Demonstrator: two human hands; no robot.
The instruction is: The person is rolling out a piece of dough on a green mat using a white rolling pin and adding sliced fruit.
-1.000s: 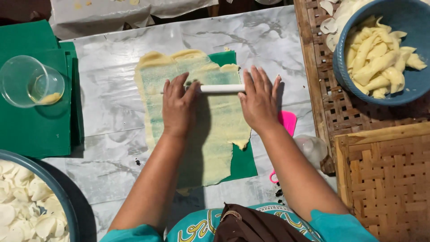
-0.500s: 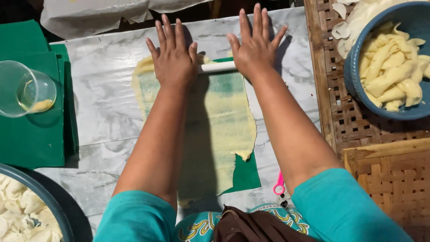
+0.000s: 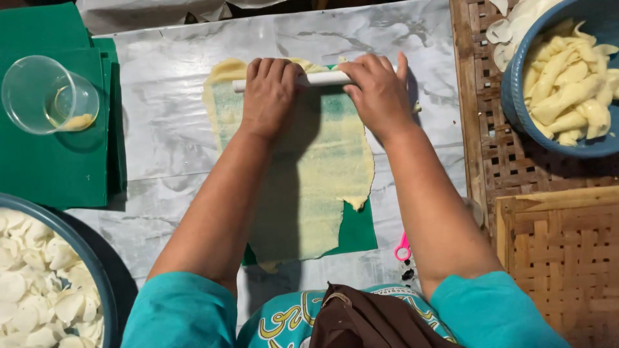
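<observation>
Left hand (image 3: 269, 96) and right hand (image 3: 377, 93) curled side by side over white rolling pin (image 3: 322, 78), pin at far end of thin yellow dough sheet (image 3: 322, 167), sheet on green mat (image 3: 354, 232), clear cup (image 3: 45, 96) well left of sheet

Probably a home snack-making kitchen: rolled dough sheet (image 3: 303, 174), bowls of cut dough (image 3: 567, 77), woven trays (image 3: 561, 258).

You have two hands in view, the left hand (image 3: 269, 93) and the right hand (image 3: 379, 93), and one white rolling pin (image 3: 320, 78) over one sheet of yellow dough (image 3: 322, 167). You have two bowls: one blue bowl (image 3: 516, 96) of folded dough pieces, one dark bowl (image 3: 97, 270) of white rounds. One clear plastic cup (image 3: 45, 95), one pink-handled scissors (image 3: 403, 247) and one woven basket (image 3: 561, 258) complete the count.
</observation>
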